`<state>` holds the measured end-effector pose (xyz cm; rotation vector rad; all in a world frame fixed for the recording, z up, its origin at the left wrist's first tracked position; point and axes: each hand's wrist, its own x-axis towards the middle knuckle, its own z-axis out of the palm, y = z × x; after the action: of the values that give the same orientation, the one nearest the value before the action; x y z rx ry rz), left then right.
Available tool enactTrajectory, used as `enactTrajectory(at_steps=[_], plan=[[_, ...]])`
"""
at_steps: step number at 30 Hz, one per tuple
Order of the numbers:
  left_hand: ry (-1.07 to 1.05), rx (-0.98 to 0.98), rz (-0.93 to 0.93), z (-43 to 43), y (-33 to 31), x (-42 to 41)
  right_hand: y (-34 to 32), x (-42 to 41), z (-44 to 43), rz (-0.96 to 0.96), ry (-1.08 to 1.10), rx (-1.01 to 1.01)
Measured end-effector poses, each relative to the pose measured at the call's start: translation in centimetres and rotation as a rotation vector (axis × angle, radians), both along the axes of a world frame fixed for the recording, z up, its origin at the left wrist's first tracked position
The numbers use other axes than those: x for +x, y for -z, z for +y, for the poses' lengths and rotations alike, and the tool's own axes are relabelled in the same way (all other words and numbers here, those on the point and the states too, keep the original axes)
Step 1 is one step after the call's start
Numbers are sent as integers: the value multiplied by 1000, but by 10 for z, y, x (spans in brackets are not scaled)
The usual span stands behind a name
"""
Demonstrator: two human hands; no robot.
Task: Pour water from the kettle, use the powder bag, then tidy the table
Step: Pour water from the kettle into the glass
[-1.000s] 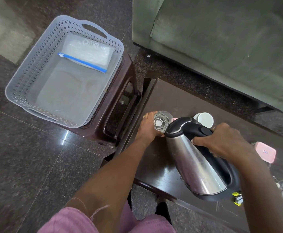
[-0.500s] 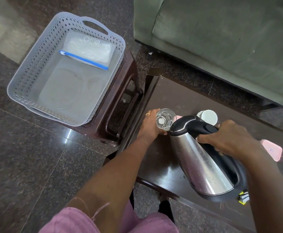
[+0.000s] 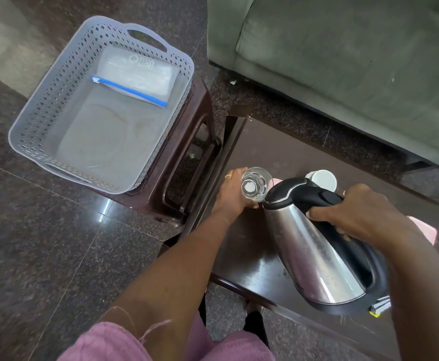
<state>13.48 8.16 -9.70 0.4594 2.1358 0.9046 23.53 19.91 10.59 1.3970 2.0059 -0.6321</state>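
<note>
The pouring step was in hand. At the centre right of the frame the right hand (image 3: 364, 217) was closed round the black handle of the steel kettle (image 3: 315, 246), which was tipped toward the upper left with its spout just beside the rim of a clear glass (image 3: 256, 184). The left hand (image 3: 232, 194) was wrapped round that glass, steadying it near the left edge of the dark table (image 3: 244, 256). No stream of water could be made out, and how full the glass stood could not be told. The powder bag (image 3: 137, 78), clear with a blue zip strip, lay in the grey basket (image 3: 43, 105) on a stool at the upper left, well apart from both hands. A white cup (image 3: 322, 178) stood just behind the kettle's lid. The next move would likely call for a steady tilt with the spout over the glass's mouth, then setting the kettle upright and reaching for the bag.
</note>
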Motion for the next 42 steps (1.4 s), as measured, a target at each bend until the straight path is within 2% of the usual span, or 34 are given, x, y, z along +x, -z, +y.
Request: enactTrajectory(at_steps=[14,42], plan=[[-22,43,-35,-1,-4,0,-23,-22,-1,39,-84,3],[-12,34,-20,-1,3,-3,-15,-32,8,33,-123,-17]])
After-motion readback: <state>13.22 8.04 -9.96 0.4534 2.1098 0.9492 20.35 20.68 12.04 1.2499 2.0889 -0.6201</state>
